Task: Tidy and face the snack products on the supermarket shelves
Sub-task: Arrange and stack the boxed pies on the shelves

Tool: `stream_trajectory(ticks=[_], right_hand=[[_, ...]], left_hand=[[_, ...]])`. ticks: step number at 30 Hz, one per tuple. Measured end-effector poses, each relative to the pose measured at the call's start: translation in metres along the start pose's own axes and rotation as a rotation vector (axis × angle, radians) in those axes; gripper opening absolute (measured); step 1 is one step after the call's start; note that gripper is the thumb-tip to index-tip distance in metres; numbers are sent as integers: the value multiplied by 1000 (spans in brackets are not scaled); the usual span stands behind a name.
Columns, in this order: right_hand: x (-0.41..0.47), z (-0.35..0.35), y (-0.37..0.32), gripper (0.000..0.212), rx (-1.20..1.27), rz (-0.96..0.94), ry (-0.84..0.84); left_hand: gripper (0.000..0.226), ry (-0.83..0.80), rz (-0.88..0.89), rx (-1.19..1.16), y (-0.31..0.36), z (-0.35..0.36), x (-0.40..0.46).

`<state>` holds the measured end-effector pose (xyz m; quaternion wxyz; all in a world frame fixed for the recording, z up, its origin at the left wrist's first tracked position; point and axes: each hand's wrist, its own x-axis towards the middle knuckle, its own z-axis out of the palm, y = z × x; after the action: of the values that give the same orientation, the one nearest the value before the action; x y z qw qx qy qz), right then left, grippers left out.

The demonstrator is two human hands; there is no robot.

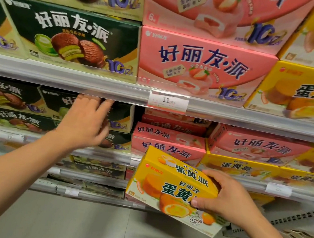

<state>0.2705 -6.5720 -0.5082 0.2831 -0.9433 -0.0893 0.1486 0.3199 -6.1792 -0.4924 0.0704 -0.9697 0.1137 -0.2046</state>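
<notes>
Yellow box (pixel 175 189), lower centre of frame, is off the shelf, tilted, gripped at its right end by the right hand (pixel 227 200). Judged mid-task: upper rows are faced; the pink boxes (pixel 169 140) at centre sit unevenly stacked, and the held box awaits placement. Left hand (pixel 85 123), centre-left, fingers spread and holding nothing, reaches against the green boxes (pixel 120 118).

Two bare forearms are seen, uncovered by any sleeve. The left hand (pixel 86 121) and right hand (pixel 227 200) are ungloved, with short nails.
</notes>
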Motion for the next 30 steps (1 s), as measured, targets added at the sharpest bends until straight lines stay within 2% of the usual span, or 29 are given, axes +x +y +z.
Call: stream_trajectory(ticks=[3, 6, 9, 12, 15, 17, 20, 23, 30], right_hand=[[-7, 2, 13, 101, -10, 26, 17], [-18, 0, 29, 103, -4, 55, 30], [-34, -12, 55, 100, 54, 122, 86], [-54, -34, 87, 103, 45, 182, 141], [-73, -55, 117, 106, 11, 226, 161], [-83, -68, 134, 106, 13, 244, 169], [-93, -81, 159, 107, 26, 248, 183], [-97, -89, 180, 103, 25, 239, 166], [-88, -87, 197, 104, 10, 196, 107]], left_hand=[[53, 123, 321, -139, 44, 4, -7], [45, 144, 491, -301, 105, 0, 18], [47, 107, 565, -360, 167, -14, 56], [46, 44, 546, -390, 215, -25, 87], [48, 92, 613, -351, 265, -28, 109], [54, 89, 583, -322, 298, -27, 120], [61, -18, 403, -268, 338, -16, 135], [59, -55, 269, -204, 357, -9, 144], [55, -73, 205, -134, 361, -16, 146]])
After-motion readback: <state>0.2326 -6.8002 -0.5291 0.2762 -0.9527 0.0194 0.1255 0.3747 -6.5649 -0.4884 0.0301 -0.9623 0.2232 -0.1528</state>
